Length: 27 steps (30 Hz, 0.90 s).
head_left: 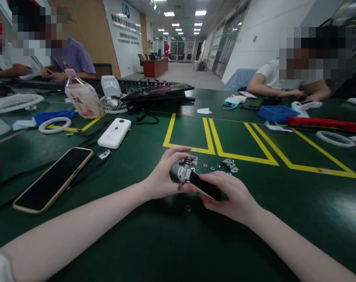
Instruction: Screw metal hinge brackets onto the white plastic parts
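Above the green tabletop, both hands hold one small metal assembly with a black, flat end. My left hand [163,176] curls its thumb and fingers around the silver metal end [185,172], where a bolt-like rod stands across it. Gripping the black end [206,186] between thumb and fingers is my right hand [232,194]. Just beyond my hands lie a bent metal bracket [230,165] and several small washers [212,168]. Another washer [188,208] rests nearer to me. Part of the assembly is hidden by my fingers.
To the left lie a phone [54,180], a white power bank [115,133], a tape roll [55,125] and a drink bottle [82,96]. Yellow tape outlines [210,135] mark the table. A blue tray [274,113] stands at right. Other people sit across the table.
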Available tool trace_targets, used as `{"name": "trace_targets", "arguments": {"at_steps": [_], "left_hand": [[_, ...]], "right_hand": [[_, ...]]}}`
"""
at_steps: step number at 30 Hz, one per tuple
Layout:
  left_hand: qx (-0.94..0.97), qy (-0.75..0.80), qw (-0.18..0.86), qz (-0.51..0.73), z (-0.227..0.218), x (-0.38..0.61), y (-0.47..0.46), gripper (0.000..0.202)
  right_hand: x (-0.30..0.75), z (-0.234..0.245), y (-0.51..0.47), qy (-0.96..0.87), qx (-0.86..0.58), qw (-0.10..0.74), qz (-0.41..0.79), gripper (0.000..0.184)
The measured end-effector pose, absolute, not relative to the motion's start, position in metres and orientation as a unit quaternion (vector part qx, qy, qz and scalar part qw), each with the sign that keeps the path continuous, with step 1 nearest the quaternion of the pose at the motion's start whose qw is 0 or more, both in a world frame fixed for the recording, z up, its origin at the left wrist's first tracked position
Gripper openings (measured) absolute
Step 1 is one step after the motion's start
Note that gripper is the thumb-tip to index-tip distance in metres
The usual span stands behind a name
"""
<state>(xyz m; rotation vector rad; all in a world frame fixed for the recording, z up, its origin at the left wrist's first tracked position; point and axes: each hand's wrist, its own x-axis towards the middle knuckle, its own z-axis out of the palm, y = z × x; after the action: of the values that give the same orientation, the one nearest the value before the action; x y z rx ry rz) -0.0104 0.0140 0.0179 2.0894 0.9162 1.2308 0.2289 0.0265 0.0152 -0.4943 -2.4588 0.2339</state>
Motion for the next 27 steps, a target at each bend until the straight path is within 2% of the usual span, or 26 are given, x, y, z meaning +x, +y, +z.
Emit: {"name": "trace_targets", "arguments": {"at_steps": [4,8,10,16,20,23,27], "left_hand": [[0.709,0.340,0.394,0.476,0.011,-0.007,0.016,0.054],[0.589,0.310,0.579,0.471,0.003,-0.002,0.019,0.058],[0.544,0.315,0.618,0.472,0.004,-0.001,0.019,0.056],[0.461,0.322,0.669,0.486,0.010,0.000,0.019,0.057],[0.460,0.348,0.647,0.500,0.007,-0.003,0.021,0.054],[0.454,0.364,0.626,0.519,0.005,-0.003,0.023,0.050],[0.417,0.392,0.607,0.552,0.005,-0.003,0.025,0.053]], "right_hand": [[0.226,0.013,0.025,-0.900,-0.254,0.315,0.161,0.046],[0.222,0.013,0.024,-0.869,-0.307,0.326,0.210,0.044],[0.220,0.013,0.024,-0.862,-0.316,0.330,0.221,0.043],[0.220,0.021,0.029,-0.847,-0.345,0.352,0.201,0.032],[0.241,0.026,0.048,-0.792,-0.441,0.406,0.111,0.026],[0.262,0.023,0.065,-0.786,-0.487,0.377,0.058,0.027],[0.273,0.015,0.076,-0.830,-0.462,0.310,0.036,0.027]]}}
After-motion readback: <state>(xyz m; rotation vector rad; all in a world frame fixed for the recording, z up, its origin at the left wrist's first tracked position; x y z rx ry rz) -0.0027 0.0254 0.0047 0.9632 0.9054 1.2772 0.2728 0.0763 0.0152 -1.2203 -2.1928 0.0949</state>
